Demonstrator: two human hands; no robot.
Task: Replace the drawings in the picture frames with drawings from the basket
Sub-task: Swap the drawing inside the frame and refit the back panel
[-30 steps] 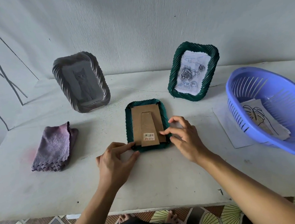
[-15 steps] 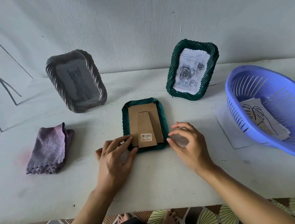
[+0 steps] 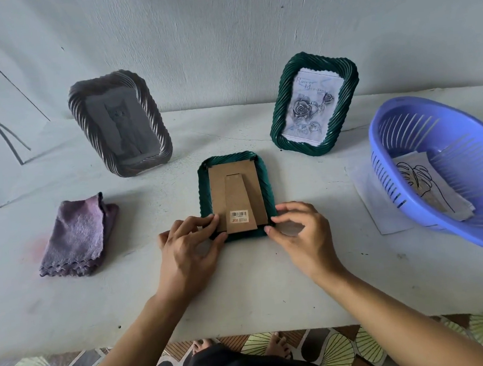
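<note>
1. the dark green twisted-rim picture frame [image 3: 267,186] lies face down in the middle of the white surface [image 3: 244,299]. its brown cardboard backing [image 3: 217,190] and folded stand flap [image 3: 237,200] face up.
2. the left hand [image 3: 188,251] has its grip pinched on the frame's near left corner, fingertips on the backing's edge and thumb at the rim.
3. the right hand [image 3: 303,235] has its thumb tip touching the near right corner, with the fingers curled above. i cannot tell whether that grip holds anything.
4. the frame looks light and rigid. the backing is probably thin board that would crease if levered, so it is best lifted at an edge with both hands.
5. the leaf line drawing on paper [image 3: 418,179] lies in the blue slotted plastic basket [image 3: 405,127] at the right. it looks thin and floppy, so take it by its margins.
</note>
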